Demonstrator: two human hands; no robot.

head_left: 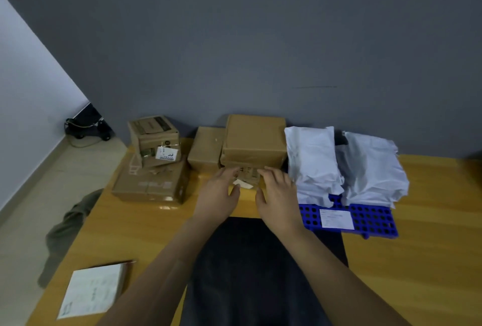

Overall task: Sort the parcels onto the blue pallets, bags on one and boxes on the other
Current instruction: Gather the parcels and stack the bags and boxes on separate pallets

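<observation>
Parcel, small labelled box (246, 178): on the table just left of the blue pallet (370, 218), which carries white bags (313, 158); left hand (221, 187) and right hand (279, 192) flank it, fingers loosely straight against its sides; stacked brown boxes (254, 137) left of the pallet, another stack (154, 169) farther left.

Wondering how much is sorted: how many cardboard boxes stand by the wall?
5: big box left, smaller box atop it; small box centre; large box atop a lower box. Others may hide.
</observation>
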